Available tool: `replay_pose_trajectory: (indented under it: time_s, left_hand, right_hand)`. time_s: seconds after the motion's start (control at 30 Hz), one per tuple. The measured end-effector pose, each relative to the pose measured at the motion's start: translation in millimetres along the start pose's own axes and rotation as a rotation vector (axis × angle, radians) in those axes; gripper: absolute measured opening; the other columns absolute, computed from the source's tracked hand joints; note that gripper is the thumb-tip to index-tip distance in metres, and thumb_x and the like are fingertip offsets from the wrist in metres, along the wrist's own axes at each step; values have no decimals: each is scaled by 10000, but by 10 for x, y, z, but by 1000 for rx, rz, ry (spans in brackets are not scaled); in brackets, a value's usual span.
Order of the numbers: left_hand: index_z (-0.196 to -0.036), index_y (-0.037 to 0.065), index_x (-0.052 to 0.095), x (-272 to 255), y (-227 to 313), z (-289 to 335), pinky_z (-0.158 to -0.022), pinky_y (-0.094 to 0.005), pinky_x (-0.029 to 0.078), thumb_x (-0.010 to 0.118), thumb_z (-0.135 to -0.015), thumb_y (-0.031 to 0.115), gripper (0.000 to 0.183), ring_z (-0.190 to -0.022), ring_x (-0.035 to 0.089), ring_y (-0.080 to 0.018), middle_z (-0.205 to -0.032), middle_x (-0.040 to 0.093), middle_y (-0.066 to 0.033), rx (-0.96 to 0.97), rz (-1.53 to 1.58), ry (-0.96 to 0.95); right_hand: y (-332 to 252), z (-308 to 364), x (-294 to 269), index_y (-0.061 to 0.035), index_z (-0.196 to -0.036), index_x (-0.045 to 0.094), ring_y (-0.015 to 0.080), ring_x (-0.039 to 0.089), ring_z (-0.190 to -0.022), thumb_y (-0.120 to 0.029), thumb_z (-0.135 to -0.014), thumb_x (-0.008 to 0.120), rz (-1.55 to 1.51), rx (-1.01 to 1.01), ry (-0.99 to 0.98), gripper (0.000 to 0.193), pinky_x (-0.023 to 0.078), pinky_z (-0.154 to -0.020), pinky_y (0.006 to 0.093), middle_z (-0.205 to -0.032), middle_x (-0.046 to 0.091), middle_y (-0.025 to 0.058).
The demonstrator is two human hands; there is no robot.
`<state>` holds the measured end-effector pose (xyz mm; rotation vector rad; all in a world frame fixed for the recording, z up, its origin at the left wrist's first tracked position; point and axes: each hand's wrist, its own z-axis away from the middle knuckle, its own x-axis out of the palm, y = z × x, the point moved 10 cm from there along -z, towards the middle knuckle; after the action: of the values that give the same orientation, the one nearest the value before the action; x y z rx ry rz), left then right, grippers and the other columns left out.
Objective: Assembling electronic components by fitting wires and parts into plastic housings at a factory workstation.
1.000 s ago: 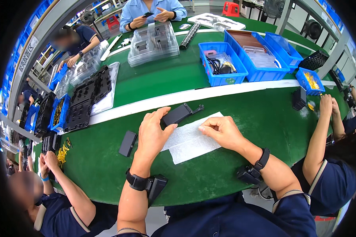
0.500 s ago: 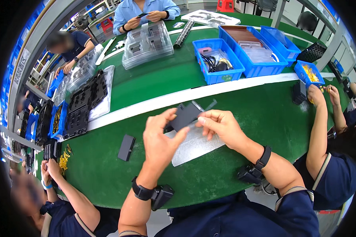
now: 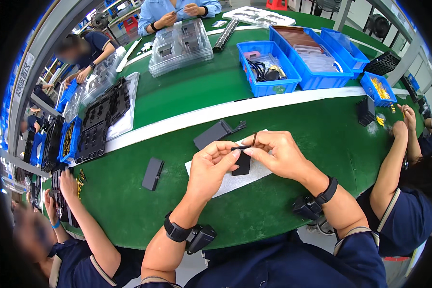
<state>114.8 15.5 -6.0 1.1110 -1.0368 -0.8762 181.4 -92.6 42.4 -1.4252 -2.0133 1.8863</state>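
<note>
Green table (image 3: 254, 218), workshop bkgd. Pinching top edge of black part (image 3: 242, 167) over white sheet (image 3: 258, 174) w/ L hand (image 3: 207, 169) + R hand (image 3: 279, 154), thumbs + fingers clamped (contact w/ sheet unclear). Prob. mid-work on that edge; needing steady two-handed pinch next.

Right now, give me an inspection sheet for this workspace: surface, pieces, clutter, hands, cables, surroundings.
Surface: green tabletop, with a white sheet partly under the hands.
Job's things: flat black piece held above the sheet; black block to the left; longer black block beyond the hands.
Clutter: clear trays and blue bin across the white strip.
Hands: left hand and right hand both pinch the flat black piece.
Cables: black cable in the blue bin.
Surroundings: left co-worker, right co-worker nearby.
</note>
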Motion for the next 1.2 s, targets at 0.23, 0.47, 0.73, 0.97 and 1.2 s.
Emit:
replay_pose_trajectory:
  time_s: [0.23,0.47,0.73,0.97,1.2]
  left_hand:
    - [-988,-8,629,28,1,5,-677,-262,556,628,-845,77,166,-771,609,-96,-892,636,-59,-6,0,13]
    - [-1026,-67,604,-52,-3,-1,-697,-302,570,530,-892,100,227,-735,592,-126,-830,591,-70,-16,146,12]
    - [-1020,-70,593,-172,-37,14,-622,-246,577,579,-871,61,199,-705,591,-117,-857,586,-79,0,8,167]
    - [-1027,-51,596,-21,39,31,-592,-227,576,572,-874,45,182,-672,588,-84,-820,599,-53,51,-80,157]
    - [-1006,-50,599,-16,92,50,-590,-225,571,577,-870,55,173,-726,612,-105,-896,617,-73,128,-160,118]
  right_hand:
    - [-251,30,-154,31,-790,603,258,568,-572,25,-752,605,22,-157,138,39,444,-508,329,-743,608,135]
    - [-403,127,-59,-17,-883,599,284,621,-741,21,-719,591,355,-424,192,168,516,-611,353,-803,605,112]
    - [-204,57,-194,27,-862,641,323,616,-702,-16,-760,556,-3,-327,277,140,495,-627,392,-800,637,161]
    - [-110,49,-237,19,-721,639,330,601,-625,-67,-720,603,-83,-162,176,93,470,-583,396,-661,616,171]
    - [-140,71,-215,43,-723,619,325,606,-651,-55,-740,611,-29,-137,91,99,471,-586,389,-689,622,167]
